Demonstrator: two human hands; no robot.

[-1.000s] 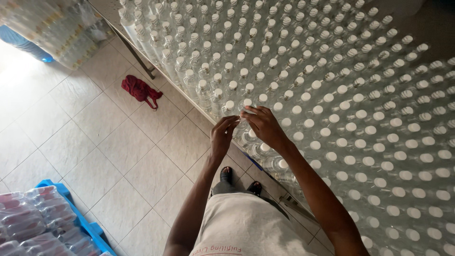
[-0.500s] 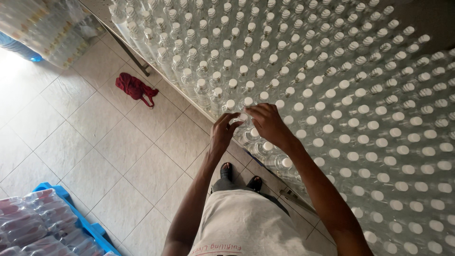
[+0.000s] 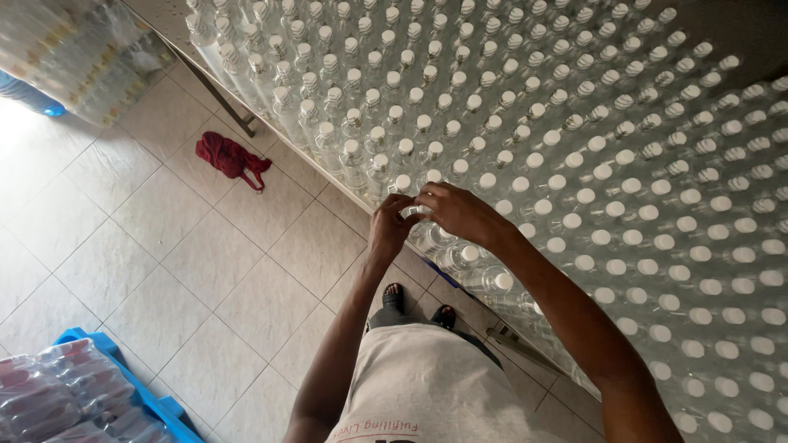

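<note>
Many clear plastic bottles with white caps [image 3: 574,148] stand packed together on a table that fills the upper right. At the table's near edge, my left hand [image 3: 392,226] and my right hand [image 3: 458,212] meet around one clear bottle [image 3: 413,215]. The fingers of both hands are curled on its top. The bottle's cap is hidden under my fingers. Neighbouring capped bottles [image 3: 469,254] stand just right of my hands.
A red cloth [image 3: 230,156] lies on the tiled floor [image 3: 164,246] to the left. A blue pallet [image 3: 148,394] with shrink-wrapped bottle packs [image 3: 49,394] sits at the lower left. More wrapped packs [image 3: 74,49] are at the upper left. The table's metal leg [image 3: 226,102] is nearby.
My hands have closed in together on the bottle at the table's edge. The view has shifted slightly, the red cloth now lying a little lower left.
</note>
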